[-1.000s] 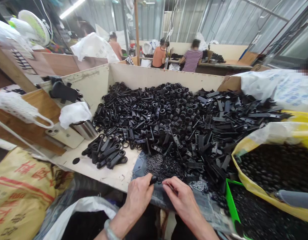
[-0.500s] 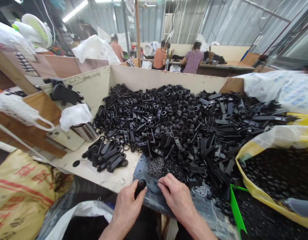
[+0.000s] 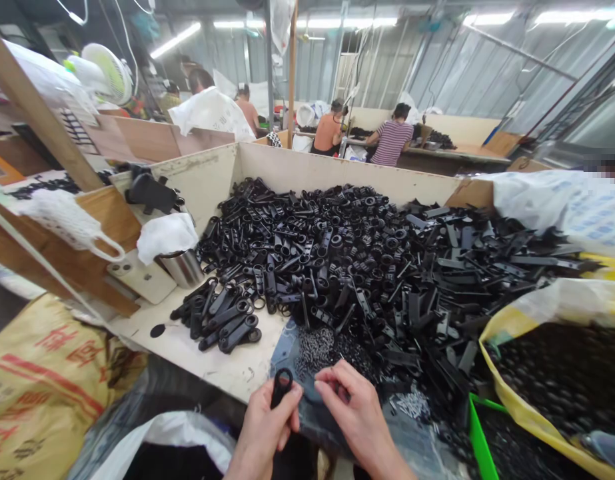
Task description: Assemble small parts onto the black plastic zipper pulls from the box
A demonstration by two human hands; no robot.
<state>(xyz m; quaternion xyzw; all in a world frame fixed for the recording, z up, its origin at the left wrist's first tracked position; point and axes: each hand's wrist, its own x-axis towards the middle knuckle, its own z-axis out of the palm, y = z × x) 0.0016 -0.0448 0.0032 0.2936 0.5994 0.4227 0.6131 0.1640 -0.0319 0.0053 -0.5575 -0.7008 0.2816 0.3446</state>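
Observation:
My left hand (image 3: 265, 421) is closed round a black plastic part with a ring-shaped end (image 3: 282, 381), which points up between thumb and fingers. To its right, my right hand (image 3: 356, 412) has thumb and fingertips pinched together; whatever is between them is too small to make out. Just beyond the fingers lie a heap of small grey metal pieces (image 3: 314, 350) and small black pieces (image 3: 356, 352) on a blue cloth (image 3: 283, 347). Silver pins (image 3: 411, 404) lie right of my right hand. Several similar black lever-like parts (image 3: 233, 325) are laid together at the left.
A large heap of black plastic parts (image 3: 327, 233) fills the walled bench (image 3: 337, 165). At left stand a metal cup (image 3: 183, 268) and a phone (image 3: 143, 277). A yellow-rimmed bag (image 3: 507, 393) and green bin (image 3: 480, 437) are at right. People (image 3: 330, 127) work behind.
The view has tilted up slightly, so the bench appears lower and further right. The black part in my left hand has turned, its ring now facing me more. My right hand stays pinched.

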